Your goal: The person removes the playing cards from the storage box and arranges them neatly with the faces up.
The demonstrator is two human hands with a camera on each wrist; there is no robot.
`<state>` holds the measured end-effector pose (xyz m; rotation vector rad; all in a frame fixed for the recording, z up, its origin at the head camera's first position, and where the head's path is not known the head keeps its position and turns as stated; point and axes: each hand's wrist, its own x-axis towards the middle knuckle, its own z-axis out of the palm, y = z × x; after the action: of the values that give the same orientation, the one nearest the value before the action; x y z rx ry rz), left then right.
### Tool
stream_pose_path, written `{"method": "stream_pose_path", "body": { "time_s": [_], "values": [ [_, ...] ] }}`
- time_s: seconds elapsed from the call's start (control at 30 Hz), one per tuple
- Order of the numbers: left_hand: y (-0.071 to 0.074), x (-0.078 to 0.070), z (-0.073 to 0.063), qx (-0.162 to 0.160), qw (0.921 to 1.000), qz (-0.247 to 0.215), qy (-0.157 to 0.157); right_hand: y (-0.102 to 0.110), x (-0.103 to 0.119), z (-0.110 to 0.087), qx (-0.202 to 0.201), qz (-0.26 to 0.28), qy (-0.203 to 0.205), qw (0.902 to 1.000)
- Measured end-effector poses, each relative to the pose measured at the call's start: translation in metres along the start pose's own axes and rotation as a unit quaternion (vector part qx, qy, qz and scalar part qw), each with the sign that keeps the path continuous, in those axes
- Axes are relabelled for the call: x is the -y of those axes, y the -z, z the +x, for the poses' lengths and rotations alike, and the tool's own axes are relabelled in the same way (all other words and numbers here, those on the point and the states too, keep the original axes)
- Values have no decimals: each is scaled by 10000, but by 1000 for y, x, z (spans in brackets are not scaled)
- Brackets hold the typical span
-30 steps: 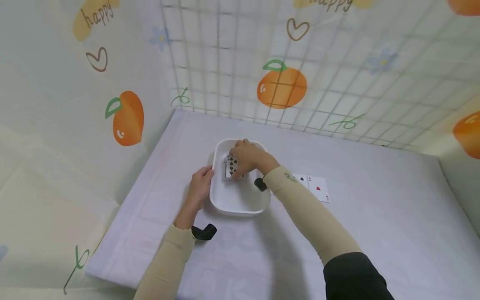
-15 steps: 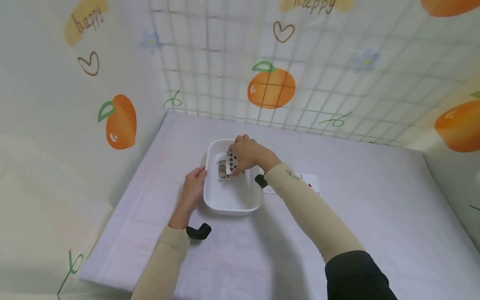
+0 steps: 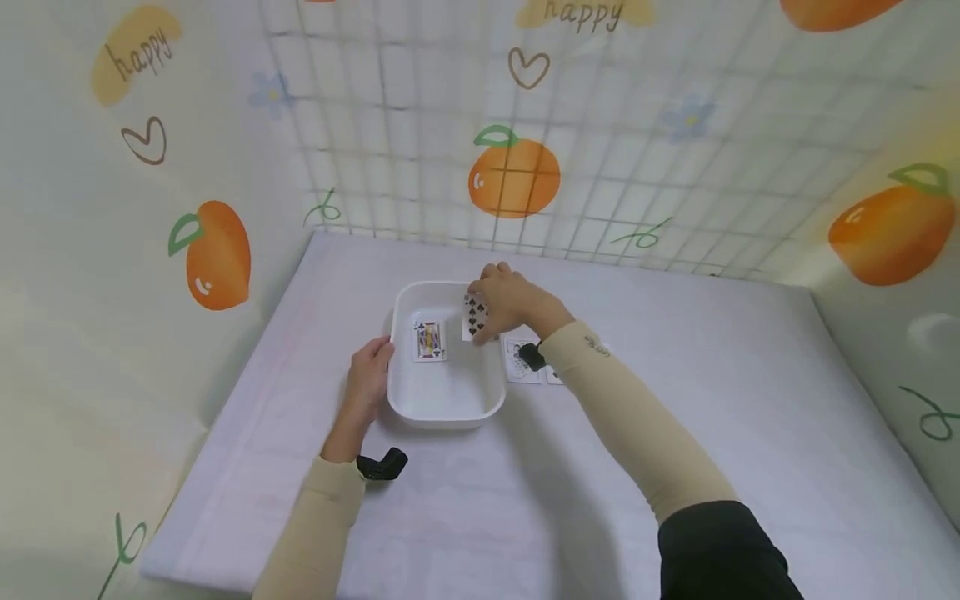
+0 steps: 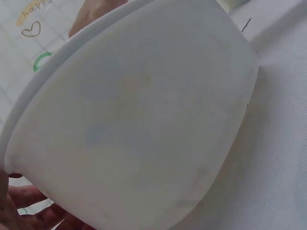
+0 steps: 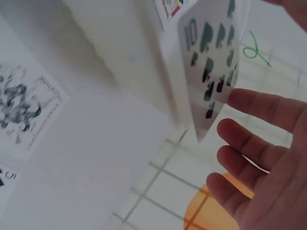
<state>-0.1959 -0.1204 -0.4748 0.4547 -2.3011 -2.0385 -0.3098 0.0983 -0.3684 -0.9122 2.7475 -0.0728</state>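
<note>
My right hand (image 3: 517, 302) pinches a ten of spades playing card (image 5: 208, 62) at its edges, above the right side of a white plastic tub (image 3: 448, 402). In the right wrist view the index finger touches the card's edge and the other fingers reach out beside it. A face card (image 3: 430, 342) lies face up on the tub's floor, towards the left. My left hand (image 3: 367, 379) holds the tub's left rim; in the left wrist view its fingers show at the lower left, partly hidden by the tub wall (image 4: 134, 115).
A joker card (image 3: 517, 362) lies on the white-covered table (image 3: 465, 508) right of the tub, with a five card (image 5: 5, 183) beside it. My right forearm (image 3: 637, 417) covers part of that area. A grid-patterned backdrop (image 3: 360, 150) rises behind the table.
The right hand has lifted the ten of spades off the face card and carried it rightward to the tub's right side. The left hand stays on the rim. The head view has shifted.
</note>
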Motion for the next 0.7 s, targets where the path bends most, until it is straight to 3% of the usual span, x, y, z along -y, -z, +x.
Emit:
{"method": "stream_pose_path", "body": {
  "time_s": [0.7],
  "values": [
    [-5, 2, -4, -34, 9999, 98, 99, 2, -44, -52, -202, 95, -319, 9992]
  ]
}}
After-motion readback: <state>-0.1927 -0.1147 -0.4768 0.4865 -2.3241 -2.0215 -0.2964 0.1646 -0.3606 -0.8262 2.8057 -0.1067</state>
